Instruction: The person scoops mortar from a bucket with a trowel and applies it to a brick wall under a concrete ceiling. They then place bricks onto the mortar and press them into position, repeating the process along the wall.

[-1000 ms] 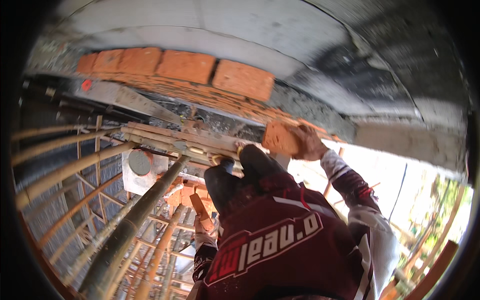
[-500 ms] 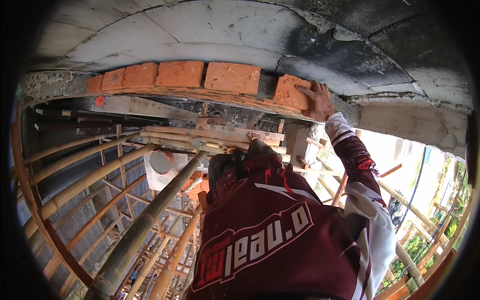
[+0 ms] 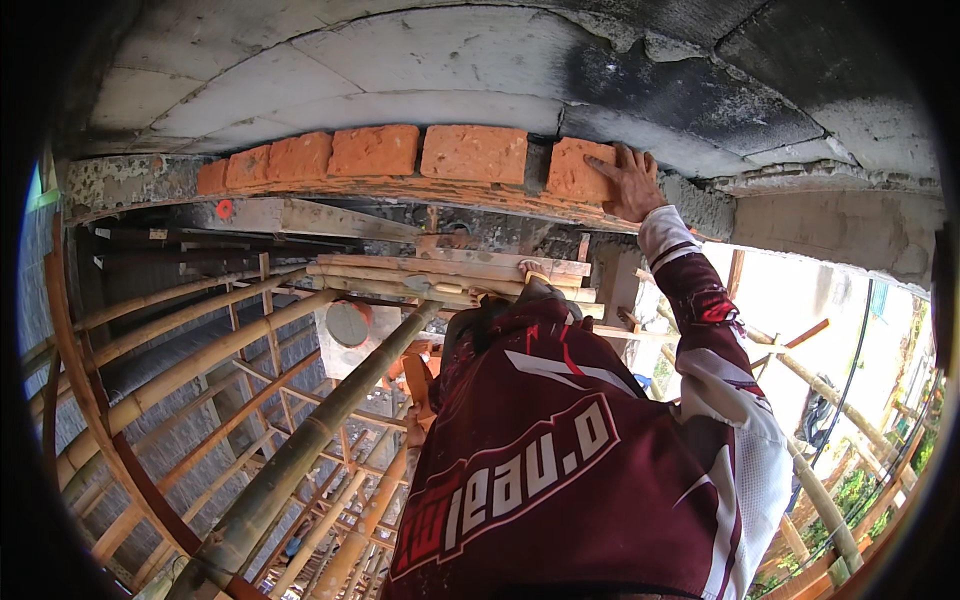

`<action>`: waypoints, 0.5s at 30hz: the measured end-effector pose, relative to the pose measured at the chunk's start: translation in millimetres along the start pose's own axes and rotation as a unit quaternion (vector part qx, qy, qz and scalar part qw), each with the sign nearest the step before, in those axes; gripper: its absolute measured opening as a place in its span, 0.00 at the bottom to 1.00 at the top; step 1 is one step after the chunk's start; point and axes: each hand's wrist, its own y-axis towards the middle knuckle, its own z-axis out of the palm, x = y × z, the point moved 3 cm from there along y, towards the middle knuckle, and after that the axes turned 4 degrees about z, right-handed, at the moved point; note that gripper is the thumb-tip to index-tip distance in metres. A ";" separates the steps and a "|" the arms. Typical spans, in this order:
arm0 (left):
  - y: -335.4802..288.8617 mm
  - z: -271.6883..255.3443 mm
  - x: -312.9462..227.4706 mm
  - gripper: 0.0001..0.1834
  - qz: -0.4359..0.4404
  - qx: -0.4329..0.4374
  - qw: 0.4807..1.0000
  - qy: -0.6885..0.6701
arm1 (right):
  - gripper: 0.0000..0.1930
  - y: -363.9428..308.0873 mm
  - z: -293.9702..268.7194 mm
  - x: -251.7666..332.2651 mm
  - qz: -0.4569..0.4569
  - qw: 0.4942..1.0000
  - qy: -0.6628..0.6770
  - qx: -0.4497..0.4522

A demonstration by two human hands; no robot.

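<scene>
A row of orange bricks [image 3: 473, 155] runs along a ledge beneath the grey block wall. My right hand [image 3: 634, 186] grips the outer end of the rightmost brick [image 3: 578, 170], its thumb over the front face and its other fingers toward the back. A dark upright gap separates this brick from its neighbour on the left. Low beside my body, my left hand [image 3: 414, 428] is partly hidden by my maroon shirt and closes on the lower end of a loose orange brick [image 3: 418, 384], held upright.
A bucket of grey mortar [image 3: 349, 323] stands on a pale board [image 3: 340, 358] below the ledge. A thick bamboo pole [image 3: 300, 440] slants up beside me, with more bamboo scaffolding [image 3: 190, 385] at left. My foot [image 3: 530, 268] rests on wooden planks [image 3: 470, 262].
The view has shifted slightly, moving the scene rightward. My left hand and its brick show more clearly beside my body. My right hand stays on the end brick.
</scene>
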 end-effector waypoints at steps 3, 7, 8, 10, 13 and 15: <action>-0.8 11.2 -2.0 0.38 -0.017 0.021 1.000 -0.009 | 0.52 -0.8 1.6 1.5 0.003 1.000 -0.003 -0.009; -2.2 35.6 -7.8 0.37 -0.001 0.024 0.998 0.063 | 0.53 -1.9 7.9 0.7 0.019 1.000 0.000 -0.005; -2.3 43.6 -12.5 0.37 0.010 0.026 0.996 0.087 | 0.52 -1.8 9.5 0.6 0.022 1.000 0.000 -0.004; -2.1 59.1 -19.3 0.36 0.032 0.030 0.990 0.130 | 0.51 -3.4 11.0 0.6 0.015 1.000 -0.003 -0.025; -3.6 78.2 -38.1 0.37 0.047 -0.023 0.969 0.241 | 0.51 -4.7 13.3 0.1 0.015 1.000 0.001 -0.021; -4.9 90.7 -45.3 0.37 0.055 -0.040 0.953 0.295 | 0.50 -4.4 13.7 -0.1 0.018 1.000 0.007 -0.015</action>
